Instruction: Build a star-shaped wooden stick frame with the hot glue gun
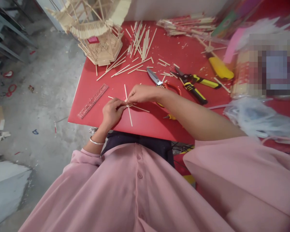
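Two thin wooden sticks (130, 116) lie crossed on the red table (91, 83). My left hand (112, 111) pinches them at the crossing point from the left. My right hand (142, 94) comes in from the right, its fingers pressed together on the same crossing. A small pale loop or tie sits where the sticks meet; what it is I cannot make out. Both hands touch each other at the fingertips.
A clear ruler (93, 101) lies left of my hands. Scissors (157, 80) and yellow-handled pliers (195, 85) lie just behind my right wrist. Loose sticks (141, 40) are scattered at the back beside a stick-built model house (99, 32). A plastic bag (253, 116) sits at right.
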